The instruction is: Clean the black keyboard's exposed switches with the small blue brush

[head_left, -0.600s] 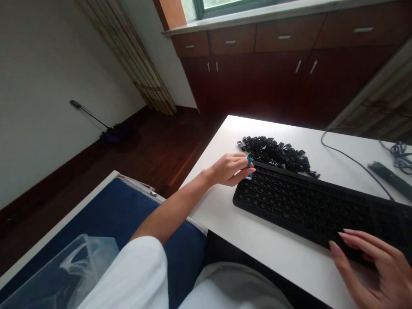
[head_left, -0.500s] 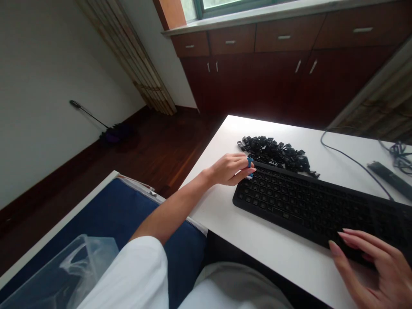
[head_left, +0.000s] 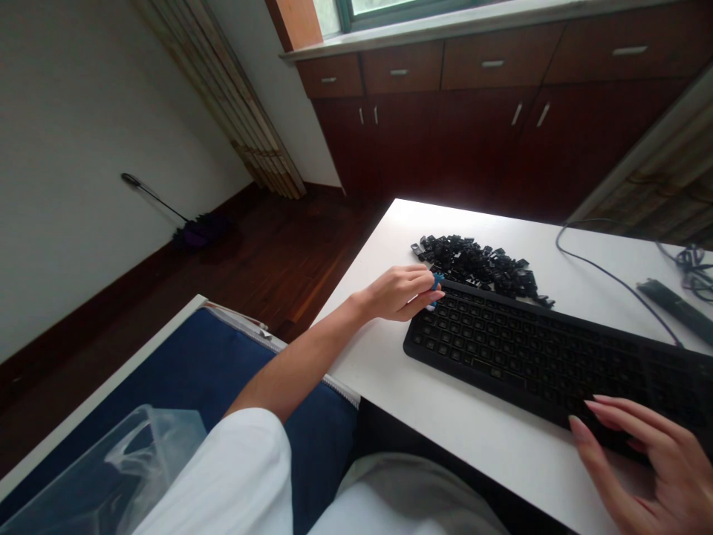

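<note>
A black keyboard [head_left: 490, 334] with its keycaps off lies on the white table. Closed around a small blue brush [head_left: 437, 281], my left hand [head_left: 402, 290] is at the keyboard's far left corner. White shows at the brush's lower end; much of it is hidden by my fingers. My right hand [head_left: 657, 461] holds the near edge of the keyboard towards its right side, thumb at the front edge and fingers curved over the top. Just behind the keyboard lies a heap of loose black keycaps [head_left: 479, 260].
A cable [head_left: 607, 271] runs from behind the keyboard across the table [head_left: 368, 357]. A dark bar-shaped object [head_left: 676, 308] and coiled wires [head_left: 696, 267] lie at the right. To the left stand a blue fabric surface [head_left: 239, 357] and a clear plastic box [head_left: 128, 461].
My left hand and the brush have shifted very slightly to the right at the keyboard's corner. My right hand stays where it was.
</note>
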{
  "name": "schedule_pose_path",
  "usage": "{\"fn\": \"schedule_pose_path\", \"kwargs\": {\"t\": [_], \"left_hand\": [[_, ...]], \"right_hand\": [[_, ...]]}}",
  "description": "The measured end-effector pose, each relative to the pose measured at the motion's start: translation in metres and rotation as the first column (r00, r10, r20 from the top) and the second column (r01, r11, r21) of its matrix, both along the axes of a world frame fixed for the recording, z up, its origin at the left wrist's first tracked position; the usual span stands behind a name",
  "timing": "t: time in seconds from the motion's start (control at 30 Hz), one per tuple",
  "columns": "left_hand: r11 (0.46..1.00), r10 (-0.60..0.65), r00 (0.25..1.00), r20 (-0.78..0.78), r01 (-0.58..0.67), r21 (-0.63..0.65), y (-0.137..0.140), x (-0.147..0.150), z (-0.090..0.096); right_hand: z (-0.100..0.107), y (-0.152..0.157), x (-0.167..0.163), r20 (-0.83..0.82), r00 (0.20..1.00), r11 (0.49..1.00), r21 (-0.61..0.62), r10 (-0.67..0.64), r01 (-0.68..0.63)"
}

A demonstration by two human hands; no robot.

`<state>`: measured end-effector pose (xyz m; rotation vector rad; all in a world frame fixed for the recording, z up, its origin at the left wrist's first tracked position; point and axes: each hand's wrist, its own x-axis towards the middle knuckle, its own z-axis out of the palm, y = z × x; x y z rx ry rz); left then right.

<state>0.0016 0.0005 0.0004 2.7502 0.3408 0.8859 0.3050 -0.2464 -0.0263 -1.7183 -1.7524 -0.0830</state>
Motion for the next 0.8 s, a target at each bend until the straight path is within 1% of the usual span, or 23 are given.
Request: {"fn": "schedule_pose_path", "kwargs": {"t": [0.13,0.33,0.57,0.8], "left_hand": [[1.0,0.012,1.0,-0.013,-0.011,0.008,-0.0004,0.0003,0.0003],[1.0,0.006,1.0,-0.019,-0.006,0.017,-0.0014,0.0009,0.004],[0.998,-0.011,1.0,-0.017,0.012,0.059,-0.0013,0.0016,0.004],[0.998,-0.005,1.0,0.0,0.005,0.057,-0.0012,0.0015,0.0052]], "right_hand": [[0.0015,-0.0011,0.0025,0.006,1.0,1.0,0.002,0.006,-0.006],[0.0027,-0.0039,0.0013,0.003,1.0,0.999,-0.041,0.003,-0.003],[0.002,-0.0022,0.0001,0.003,1.0,1.0,-0.024,0.002,-0.002],[0.0015,-0.0018,0.0003,-0.018,1.0,1.0,-0.025,0.005,-0.006]]}}
